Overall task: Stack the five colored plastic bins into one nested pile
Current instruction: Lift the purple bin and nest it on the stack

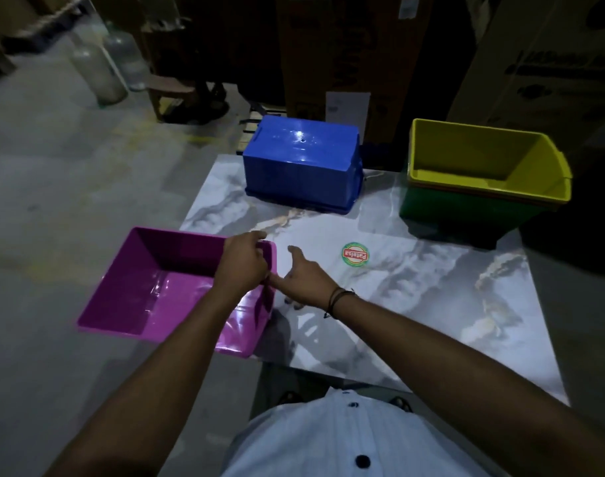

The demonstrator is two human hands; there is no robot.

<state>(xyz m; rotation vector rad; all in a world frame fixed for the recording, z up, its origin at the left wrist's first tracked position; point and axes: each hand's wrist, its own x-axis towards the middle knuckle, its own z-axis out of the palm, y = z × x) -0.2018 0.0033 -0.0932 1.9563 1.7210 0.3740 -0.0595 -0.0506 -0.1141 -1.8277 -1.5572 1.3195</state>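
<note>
A purple bin [149, 297] sits upright, hanging over the left edge of the marble table [414, 287]. My left hand [242, 265] grips its right rim. Just right of that rim my right hand [303, 277] hovers with fingers apart, holding nothing. A blue bin [303, 163] lies upside down at the back of the table. At the back right a yellow bin [490, 160] is nested in a green bin [466, 210], with a thin orange-red rim showing between them.
A round red and green sticker [356, 254] lies on the tabletop. Cardboard boxes [542, 63] stand behind the table. Large clear bottles [101, 67] stand on the concrete floor at the far left.
</note>
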